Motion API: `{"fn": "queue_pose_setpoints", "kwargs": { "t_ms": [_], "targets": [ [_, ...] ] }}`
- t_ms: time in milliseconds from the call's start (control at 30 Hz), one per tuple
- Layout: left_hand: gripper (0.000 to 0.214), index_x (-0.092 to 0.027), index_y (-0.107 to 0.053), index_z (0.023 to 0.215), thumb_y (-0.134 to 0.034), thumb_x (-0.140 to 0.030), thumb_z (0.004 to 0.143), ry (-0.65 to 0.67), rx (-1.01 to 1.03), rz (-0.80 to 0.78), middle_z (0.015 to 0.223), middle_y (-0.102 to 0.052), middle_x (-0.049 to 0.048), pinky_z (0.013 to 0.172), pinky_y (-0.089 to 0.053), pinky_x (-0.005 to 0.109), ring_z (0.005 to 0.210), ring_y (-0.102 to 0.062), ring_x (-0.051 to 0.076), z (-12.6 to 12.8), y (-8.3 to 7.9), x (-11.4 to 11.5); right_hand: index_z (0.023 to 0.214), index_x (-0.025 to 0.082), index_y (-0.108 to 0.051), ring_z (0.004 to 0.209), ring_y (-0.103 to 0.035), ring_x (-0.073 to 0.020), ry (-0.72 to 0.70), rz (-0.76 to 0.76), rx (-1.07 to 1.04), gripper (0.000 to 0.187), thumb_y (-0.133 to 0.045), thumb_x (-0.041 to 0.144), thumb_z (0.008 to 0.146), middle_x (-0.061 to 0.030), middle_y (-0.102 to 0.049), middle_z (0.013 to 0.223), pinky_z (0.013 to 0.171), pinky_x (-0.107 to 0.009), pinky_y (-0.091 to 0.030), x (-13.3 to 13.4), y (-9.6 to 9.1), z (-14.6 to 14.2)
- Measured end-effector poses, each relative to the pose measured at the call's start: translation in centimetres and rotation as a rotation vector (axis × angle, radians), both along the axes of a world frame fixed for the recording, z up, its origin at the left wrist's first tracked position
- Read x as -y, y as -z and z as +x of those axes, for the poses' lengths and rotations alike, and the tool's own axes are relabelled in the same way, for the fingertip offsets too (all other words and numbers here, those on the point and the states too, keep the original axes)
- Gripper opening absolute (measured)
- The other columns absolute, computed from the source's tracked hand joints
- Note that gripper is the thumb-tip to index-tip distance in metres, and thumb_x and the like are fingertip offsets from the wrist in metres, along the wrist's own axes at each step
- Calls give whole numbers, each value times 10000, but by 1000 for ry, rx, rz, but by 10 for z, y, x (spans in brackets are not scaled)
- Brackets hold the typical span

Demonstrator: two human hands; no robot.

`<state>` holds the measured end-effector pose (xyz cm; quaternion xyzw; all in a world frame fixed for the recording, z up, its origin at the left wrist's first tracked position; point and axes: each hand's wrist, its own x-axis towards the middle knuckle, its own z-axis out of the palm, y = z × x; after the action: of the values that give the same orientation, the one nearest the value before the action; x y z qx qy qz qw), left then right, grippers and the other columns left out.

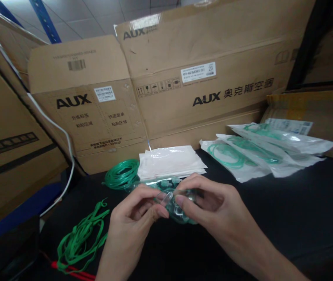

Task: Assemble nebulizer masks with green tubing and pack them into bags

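In the middle of the head view, my two hands meet over a clear, green-tinted oxygen mask [180,212]. My left hand [138,212] pinches its near-left side, where a small clear plastic piece [168,198] shows between the fingertips. Thumb and fingers of my right hand [213,199] are closed on the mask's upper right part. More clear green plastic parts [163,182] lie just behind the hands, partly covered by them. Beyond these are a coil of green tubing [122,173] and a stack of white pouches [170,160]. How the clear piece joins the mask is hard to see.
Green elastic straps [81,238] lie at the left on the black table [286,203], near red cords [75,271]. Filled pouches with green tubing [251,154] rest at the right. Cardboard boxes [166,105] wall the back; a white cable [69,156] hangs left.
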<state>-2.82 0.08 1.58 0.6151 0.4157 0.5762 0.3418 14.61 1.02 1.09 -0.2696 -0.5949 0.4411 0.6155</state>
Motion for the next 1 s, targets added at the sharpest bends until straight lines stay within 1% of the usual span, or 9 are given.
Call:
{"fn": "queue_pose_setpoints", "kwargs": {
  "t_ms": [100,167,333,433,567,700,800,900,1000],
  "targets": [
    [99,-202,-792,719,-865,-264,745,28,-24,44,698,-669,15,587,-531,185,656,-636,141,-1,-2,1,773,183,-744,748,-641,-147,63,91,94,84,-694,125,808,-20,-679,765,653,-222,-527,0,-1,-1],
    [72,-208,-795,714,-862,-215,740,33,-49,53,703,-680,15,608,-532,174,673,-641,137,-2,-2,1,780,183,-739,740,-647,-151,90,126,131,103,-678,105,807,-25,-688,770,644,-228,-532,0,-1,0],
    [98,-212,-781,699,-873,-217,734,45,-72,46,705,-673,4,610,-516,165,673,-626,125,-4,-1,1,787,178,-742,754,-657,-168,127,184,214,142,-652,73,821,-38,-702,781,661,-259,-522,1,-2,2],
    [109,-217,-771,699,-871,-230,740,55,-82,25,712,-657,-3,611,-510,176,676,-619,127,-5,-1,1,797,181,-755,763,-664,-177,107,201,235,153,-652,73,832,-45,-702,800,668,-279,-516,1,-3,5],
    [115,-220,-772,700,-873,-257,739,29,-141,26,718,-656,5,579,-488,195,674,-613,143,-7,-3,3,814,197,-780,757,-668,-166,73,199,244,176,-672,59,825,-35,-704,801,649,-267,-507,0,-3,6],
    [101,-233,-789,728,-878,-279,736,-1,-201,60,730,-676,17,563,-476,213,678,-620,159,-8,-5,4,837,198,-800,781,-682,-172,49,192,224,159,-699,77,823,-43,-717,818,670,-270,-526,-2,-1,7],
    [99,-239,-786,732,-873,-284,747,1,-237,84,726,-684,15,565,-478,222,675,-623,162,-9,-6,5,844,200,-806,787,-685,-174,24,177,226,146,-712,89,824,-44,-727,821,681,-272,-538,-4,-1,8],
    [98,-247,-779,736,-867,-280,762,6,-265,104,722,-680,4,569,-476,219,664,-619,153,-10,-7,5,839,210,-809,821,-685,-161,-40,145,236,153,-717,87,835,-32,-736,835,724,-254,-542,-4,-3,11],
    [94,-247,-776,745,-860,-275,776,30,-284,129,719,-677,-3,577,-480,216,656,-616,145,-9,-7,5,858,210,-813,849,-682,-156,-118,78,251,105,-741,134,861,-25,-741,865,744,-250,-532,-4,-5,13]
  ]
}}
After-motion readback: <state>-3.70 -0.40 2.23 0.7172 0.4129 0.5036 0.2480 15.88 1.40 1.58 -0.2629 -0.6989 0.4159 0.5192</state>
